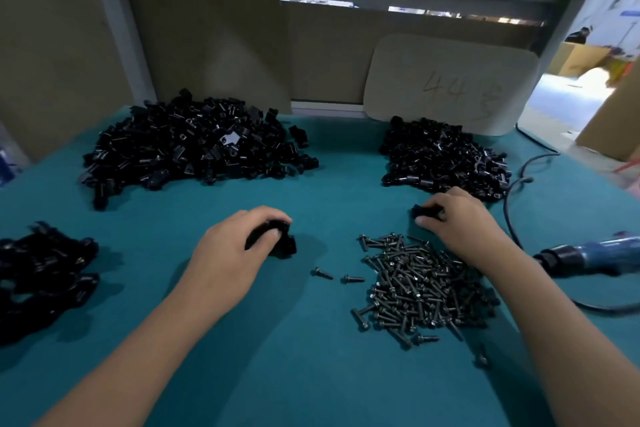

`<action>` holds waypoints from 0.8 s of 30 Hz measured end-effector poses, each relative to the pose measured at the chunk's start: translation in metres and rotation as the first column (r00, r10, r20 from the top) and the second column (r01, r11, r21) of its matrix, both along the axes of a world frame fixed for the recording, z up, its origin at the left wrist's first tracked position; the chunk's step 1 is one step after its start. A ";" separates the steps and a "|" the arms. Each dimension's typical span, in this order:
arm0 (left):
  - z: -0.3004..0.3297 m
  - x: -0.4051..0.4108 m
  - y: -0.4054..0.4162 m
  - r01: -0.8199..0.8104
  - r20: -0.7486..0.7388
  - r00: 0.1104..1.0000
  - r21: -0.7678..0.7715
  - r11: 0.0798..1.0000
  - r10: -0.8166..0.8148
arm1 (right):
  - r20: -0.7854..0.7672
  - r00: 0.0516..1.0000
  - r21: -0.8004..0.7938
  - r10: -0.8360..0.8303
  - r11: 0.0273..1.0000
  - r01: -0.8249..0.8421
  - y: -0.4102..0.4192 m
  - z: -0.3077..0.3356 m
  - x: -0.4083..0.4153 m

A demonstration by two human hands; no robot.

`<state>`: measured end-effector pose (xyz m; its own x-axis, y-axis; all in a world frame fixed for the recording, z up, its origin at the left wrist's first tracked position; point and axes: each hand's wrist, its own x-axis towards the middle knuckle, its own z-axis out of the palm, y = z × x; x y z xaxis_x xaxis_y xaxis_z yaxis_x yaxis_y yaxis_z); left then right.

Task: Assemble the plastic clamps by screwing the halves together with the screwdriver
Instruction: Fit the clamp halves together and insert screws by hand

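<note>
Landmark: screw pile, a loose heap of small dark metal screws with flanged heads, lying on the teal mat.
Left hand: left of the screw pile; fingers curled over a black clamp half, which rests on the mat. Judged reason: the part is steadied low on the mat so that its mate can be seated on it.
Right hand: just beyond the screw pile; fingertips pinch a second half. It sits at the near edge of the right heap, so it looks freshly picked from there.
Left heap: far left beyond the screw pile; glossy black moulded parts, angular, some with round holes. The two heaps appear to keep the two half types apart; the shapes are too small to confirm.
Near-left pile: far left of the screw pile; black pieces, blurred, possibly finished clamps.
Stray screws: two, just left of the screw pile, within easy reach.
Screwdriver: right of the screw pile, lying on its side, untouched; dark blue smooth barrel with trailing cable. Powered type, by judgement.
Card: well beyond the screw pile, propped upright; brown board with rounded corners, faint "44" handwritten.
Step in hand: pairing halves; no screw fitted yet.
</note>
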<state>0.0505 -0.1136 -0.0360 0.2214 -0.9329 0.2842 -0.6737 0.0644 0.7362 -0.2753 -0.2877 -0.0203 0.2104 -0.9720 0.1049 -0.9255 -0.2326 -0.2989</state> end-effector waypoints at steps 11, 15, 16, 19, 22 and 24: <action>0.011 -0.027 0.008 0.195 -0.820 0.568 0.057 0.979 -0.065 | 0.405 0.718 -0.408 0.567 0.814 -0.413 0.095 0.015 0.067; 0.004 -0.033 0.009 0.198 -0.561 0.812 0.008 0.980 -0.159 | 0.531 0.606 -0.438 0.592 0.804 -0.402 0.103 0.007 0.077; 0.002 -0.034 0.009 0.218 -0.521 0.830 -0.024 0.976 -0.198 | 0.589 0.562 -0.406 0.580 0.814 -0.415 0.104 0.005 0.077; 0.002 -0.036 0.010 0.299 -0.460 0.838 -0.066 0.952 -0.295 | 0.751 0.418 -0.287 0.511 0.823 -0.491 0.107 0.002 0.080; 0.006 -0.037 0.011 0.369 -0.509 0.789 -0.054 0.928 -0.344 | 0.761 0.405 -0.265 0.507 0.813 -0.518 0.108 0.002 0.081; 0.008 -0.036 0.011 0.404 -0.561 0.748 -0.039 0.914 -0.355 | 0.764 0.395 -0.266 0.511 0.806 -0.529 0.110 0.002 0.082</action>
<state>0.0148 -0.1030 -0.0285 -0.0615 -0.9872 0.1472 -0.0899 0.1524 0.9842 -0.1936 -0.1781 -0.0180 0.5188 -0.7070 0.4806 -0.0177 -0.5709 -0.8208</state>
